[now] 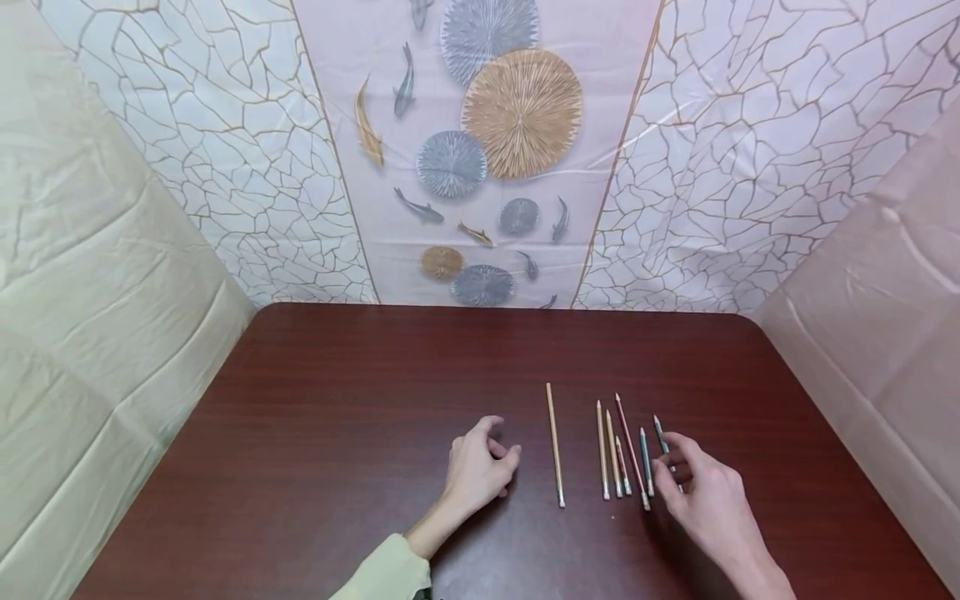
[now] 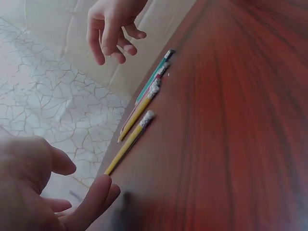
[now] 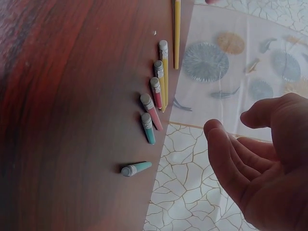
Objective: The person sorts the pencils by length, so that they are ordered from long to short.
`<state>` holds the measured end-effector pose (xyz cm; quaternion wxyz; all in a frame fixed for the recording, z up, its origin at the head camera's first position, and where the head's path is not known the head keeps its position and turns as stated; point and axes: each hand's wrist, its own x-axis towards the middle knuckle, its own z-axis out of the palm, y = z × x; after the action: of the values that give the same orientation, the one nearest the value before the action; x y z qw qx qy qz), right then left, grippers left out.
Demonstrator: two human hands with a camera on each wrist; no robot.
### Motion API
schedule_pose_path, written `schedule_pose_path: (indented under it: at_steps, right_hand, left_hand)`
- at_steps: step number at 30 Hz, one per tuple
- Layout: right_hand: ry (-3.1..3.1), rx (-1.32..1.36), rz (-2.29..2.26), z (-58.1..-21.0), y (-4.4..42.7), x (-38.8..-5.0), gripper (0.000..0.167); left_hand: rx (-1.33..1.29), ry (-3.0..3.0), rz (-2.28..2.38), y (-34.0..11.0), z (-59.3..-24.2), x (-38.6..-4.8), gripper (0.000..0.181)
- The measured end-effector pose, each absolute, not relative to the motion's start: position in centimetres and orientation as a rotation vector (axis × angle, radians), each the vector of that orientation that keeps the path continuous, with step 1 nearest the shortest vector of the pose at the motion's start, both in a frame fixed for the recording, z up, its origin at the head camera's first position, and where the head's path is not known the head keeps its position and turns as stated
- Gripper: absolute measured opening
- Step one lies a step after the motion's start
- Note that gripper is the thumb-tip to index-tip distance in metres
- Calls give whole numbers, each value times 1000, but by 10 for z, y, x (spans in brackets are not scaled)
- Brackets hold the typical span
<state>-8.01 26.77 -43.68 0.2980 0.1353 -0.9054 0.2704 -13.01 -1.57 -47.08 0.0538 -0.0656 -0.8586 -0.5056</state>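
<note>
My left hand (image 1: 480, 467) hovers left of a long yellow pencil (image 1: 555, 444), fingers loosely bent and holding nothing. To the right lie two yellow pencils (image 1: 602, 450), a short red pencil (image 1: 623, 468), a longer red pencil (image 1: 633, 450) and a green pencil (image 1: 647, 462), tips pointing away and eraser ends toward me. Over a second green pencil (image 1: 660, 433) is my right hand (image 1: 705, 500), partly covering it. In the right wrist view that green pencil (image 3: 139, 167) lies on the table at an angle, apart from the loosely curved fingers, which hold nothing.
The pencils lie on a dark red-brown wooden table (image 1: 337, 400). A patterned curtain (image 1: 262, 150) hangs behind its far edge, with plain cloth (image 1: 97, 333) on the left and more cloth (image 1: 877, 333) on the right. A tiny white speck (image 1: 612, 517) sits near the eraser ends.
</note>
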Motion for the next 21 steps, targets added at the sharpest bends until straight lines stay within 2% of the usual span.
schedule_pose_path:
  at_steps: [14,21]
  right_hand:
    - [-2416,340,718,-436,268,-81,39]
    - [-2531,206,980,-436,270,-88,26]
  left_hand:
    - [-155,-2604,-1661,18,-468,-140,48]
    - [-150,-2643,-1607,28,-469,-143,48]
